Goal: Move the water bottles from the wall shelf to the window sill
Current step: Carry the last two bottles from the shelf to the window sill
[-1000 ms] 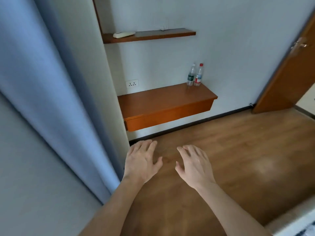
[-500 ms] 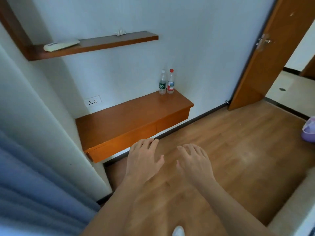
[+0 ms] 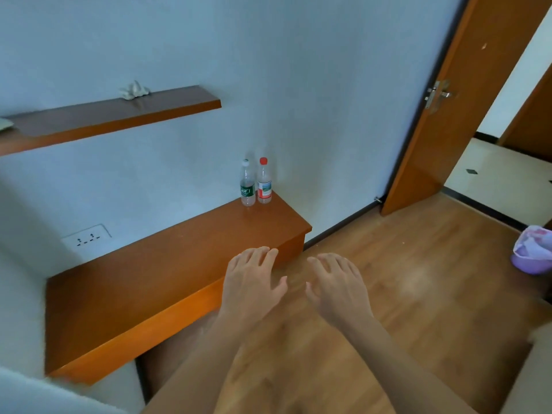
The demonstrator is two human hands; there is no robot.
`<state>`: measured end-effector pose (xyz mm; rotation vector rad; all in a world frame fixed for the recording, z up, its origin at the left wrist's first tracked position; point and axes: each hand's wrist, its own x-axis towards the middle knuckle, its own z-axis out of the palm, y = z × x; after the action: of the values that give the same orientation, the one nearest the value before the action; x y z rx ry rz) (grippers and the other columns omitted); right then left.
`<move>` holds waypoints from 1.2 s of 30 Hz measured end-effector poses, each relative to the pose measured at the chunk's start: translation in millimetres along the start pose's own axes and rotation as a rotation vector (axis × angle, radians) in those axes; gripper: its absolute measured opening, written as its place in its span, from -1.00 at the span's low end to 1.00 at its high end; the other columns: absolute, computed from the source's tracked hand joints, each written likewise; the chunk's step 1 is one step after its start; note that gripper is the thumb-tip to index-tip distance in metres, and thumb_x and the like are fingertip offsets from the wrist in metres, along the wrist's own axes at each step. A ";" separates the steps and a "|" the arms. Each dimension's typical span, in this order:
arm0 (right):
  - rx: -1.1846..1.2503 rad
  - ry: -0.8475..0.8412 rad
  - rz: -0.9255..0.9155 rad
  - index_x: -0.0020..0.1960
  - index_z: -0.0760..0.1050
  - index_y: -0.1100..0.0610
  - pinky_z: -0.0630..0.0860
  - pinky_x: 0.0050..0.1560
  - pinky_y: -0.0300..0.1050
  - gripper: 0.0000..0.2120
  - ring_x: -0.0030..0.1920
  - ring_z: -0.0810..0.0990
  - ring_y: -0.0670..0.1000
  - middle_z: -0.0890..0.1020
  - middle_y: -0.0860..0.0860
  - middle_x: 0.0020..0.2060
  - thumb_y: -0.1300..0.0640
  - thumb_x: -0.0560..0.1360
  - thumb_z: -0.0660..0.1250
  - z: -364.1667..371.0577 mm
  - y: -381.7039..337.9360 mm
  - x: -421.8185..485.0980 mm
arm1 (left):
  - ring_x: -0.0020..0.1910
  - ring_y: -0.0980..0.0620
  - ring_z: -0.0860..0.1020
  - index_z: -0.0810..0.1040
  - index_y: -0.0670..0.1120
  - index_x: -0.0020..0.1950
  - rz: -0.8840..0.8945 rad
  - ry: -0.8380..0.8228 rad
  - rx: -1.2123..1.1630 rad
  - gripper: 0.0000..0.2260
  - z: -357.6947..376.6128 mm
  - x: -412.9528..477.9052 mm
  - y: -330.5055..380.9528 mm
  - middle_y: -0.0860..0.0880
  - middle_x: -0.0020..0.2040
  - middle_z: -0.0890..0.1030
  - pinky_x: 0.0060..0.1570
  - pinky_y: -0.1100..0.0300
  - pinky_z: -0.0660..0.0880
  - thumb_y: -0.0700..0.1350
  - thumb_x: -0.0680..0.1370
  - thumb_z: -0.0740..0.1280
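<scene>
Two clear water bottles stand upright side by side at the far right end of the lower wooden wall shelf [image 3: 149, 279], against the wall. The left bottle [image 3: 247, 184] has a white cap and green label; the right bottle [image 3: 264, 182] has a red cap and red-and-white label. My left hand [image 3: 252, 283] hovers palm down over the shelf's front edge, fingers spread, holding nothing. My right hand [image 3: 337, 285] hovers beside it over the floor, also empty with fingers apart. Both hands are well short of the bottles. No window sill is in view.
A thin upper shelf [image 3: 113, 115] carries a small white object [image 3: 134, 90]. A wall socket [image 3: 86, 238] sits above the lower shelf. A wooden door [image 3: 466, 94] stands open at right. A purple bin [image 3: 531, 253] rests on the wood floor at the right edge.
The view has swung right and closer to the lower shelf; the curtain has left the frame. The bottles look nearer. Both hands stay open, side by side.
</scene>
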<state>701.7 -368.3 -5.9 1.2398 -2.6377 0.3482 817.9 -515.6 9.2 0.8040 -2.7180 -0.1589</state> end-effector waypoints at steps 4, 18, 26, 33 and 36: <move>0.001 0.009 -0.005 0.28 0.56 -0.02 0.52 0.29 0.07 -0.51 0.26 0.61 0.07 0.66 0.01 0.21 -0.19 0.42 0.43 16.4 20.2 46.2 | 0.45 0.03 0.35 0.36 0.15 0.46 0.006 -0.005 0.000 -0.47 17.9 52.7 1.5 0.12 0.44 0.43 0.46 -0.01 0.25 0.31 0.53 0.17; -0.011 0.010 -0.011 0.26 0.56 -0.03 0.55 0.27 0.06 -0.56 0.23 0.62 0.08 0.67 0.01 0.18 -0.16 0.44 0.44 101.4 58.9 289.4 | 0.42 0.00 0.40 0.39 0.11 0.45 0.025 -0.025 0.015 -0.45 95.8 288.1 -60.0 0.07 0.43 0.46 0.40 -0.01 0.32 0.31 0.52 0.16; -0.001 -0.055 -0.058 0.25 0.58 0.01 0.57 0.22 0.05 -0.55 0.22 0.62 0.08 0.67 0.03 0.17 -0.10 0.41 0.47 145.2 68.6 388.6 | 0.33 0.00 0.50 0.46 0.10 0.38 -0.086 -0.075 0.024 -0.48 129.2 362.5 -103.8 0.06 0.35 0.55 0.33 0.00 0.40 0.30 0.50 0.23; 0.071 -0.148 -0.120 0.27 0.56 0.02 0.58 0.21 0.05 -0.54 0.22 0.61 0.08 0.64 0.02 0.17 -0.08 0.41 0.48 195.8 92.8 425.3 | 0.28 0.00 0.53 0.51 0.11 0.32 -0.214 -0.109 0.059 -0.51 156.2 365.2 -147.6 0.08 0.28 0.59 0.29 -0.01 0.44 0.31 0.47 0.26; 0.093 -0.195 -0.148 0.26 0.57 0.02 0.59 0.19 0.06 -0.54 0.20 0.61 0.09 0.65 0.02 0.16 -0.09 0.40 0.48 220.2 104.1 440.6 | 0.33 -0.01 0.50 0.50 0.09 0.34 -0.293 -0.160 0.090 -0.49 166.5 365.8 -162.9 0.06 0.33 0.56 0.32 -0.03 0.40 0.32 0.49 0.21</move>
<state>326.6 -689.6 -103.4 1.5618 -2.6936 0.3439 557.0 -848.6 -86.5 1.2657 -2.7552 -0.1716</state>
